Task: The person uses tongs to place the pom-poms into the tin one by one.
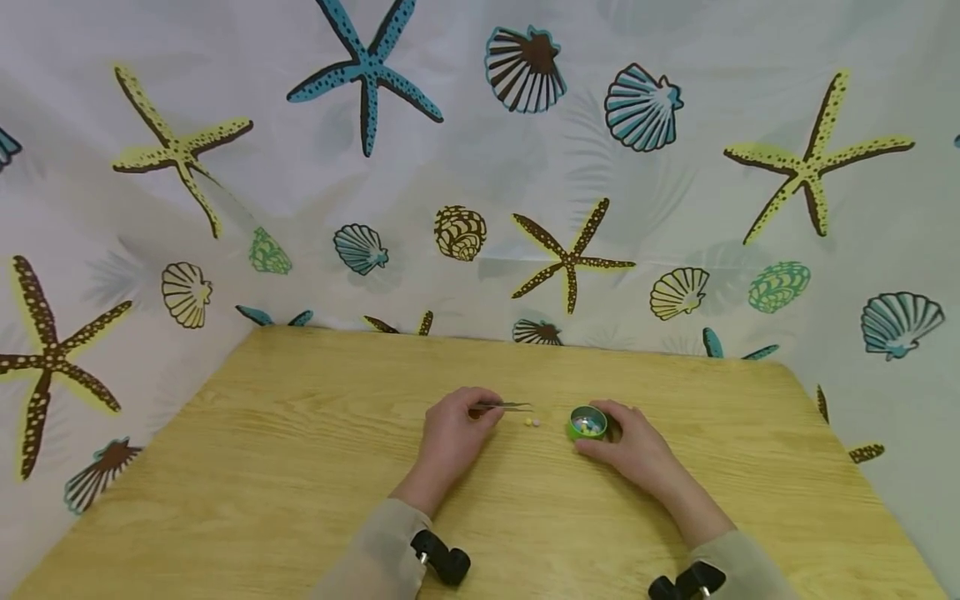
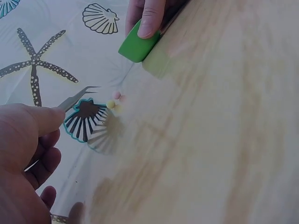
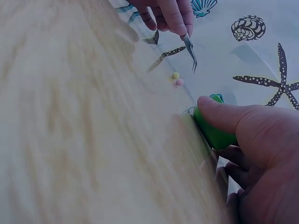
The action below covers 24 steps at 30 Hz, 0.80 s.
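Note:
My left hand (image 1: 453,433) pinches a pair of metal tweezers (image 1: 512,407) between thumb and fingers. Their bent tips point right and stand slightly apart, with nothing between them. Just beyond the tips two small beads lie side by side on the table, a yellow bead (image 2: 110,104) and a pink bead (image 2: 117,95). To the right, my right hand (image 1: 633,442) holds a small round green tin (image 1: 587,423) from its right side, thumb at the front and fingers behind. Inside the tin, several small pale and yellow pieces show at the bottom.
The wooden table (image 1: 300,467) reaches back to a white cloth (image 1: 465,158) printed with starfish and shells, which also hangs at both sides. Black camera mounts sit on both wrists, one on the left sleeve (image 1: 382,550) and one on the right sleeve (image 1: 750,567).

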Each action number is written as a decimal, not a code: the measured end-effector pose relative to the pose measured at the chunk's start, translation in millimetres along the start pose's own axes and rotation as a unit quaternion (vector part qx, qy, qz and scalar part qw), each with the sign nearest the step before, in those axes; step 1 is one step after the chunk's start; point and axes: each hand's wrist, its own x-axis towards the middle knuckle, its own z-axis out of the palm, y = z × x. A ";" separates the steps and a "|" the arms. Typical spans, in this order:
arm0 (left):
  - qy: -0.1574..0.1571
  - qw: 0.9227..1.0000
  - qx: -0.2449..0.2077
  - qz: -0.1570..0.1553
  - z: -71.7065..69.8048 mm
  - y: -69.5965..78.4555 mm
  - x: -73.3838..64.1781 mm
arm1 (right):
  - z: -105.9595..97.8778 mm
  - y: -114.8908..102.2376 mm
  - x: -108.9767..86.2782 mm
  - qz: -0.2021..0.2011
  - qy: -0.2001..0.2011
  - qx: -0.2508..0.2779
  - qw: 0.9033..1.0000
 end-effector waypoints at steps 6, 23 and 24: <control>-0.010 1.000 -0.006 -0.011 -4.5 -1.4 1.7 | -0.5 -0.5 3.0 -0.006 0.002 0.000 1.000; -0.051 0.998 -0.024 -0.027 -7.5 -13.3 -2.0 | -0.1 1.3 1.4 0.002 -0.005 -0.003 1.000; -0.051 0.998 -0.022 -0.024 -7.3 -13.7 -2.2 | 0.0 1.5 1.3 0.001 -0.005 -0.002 1.000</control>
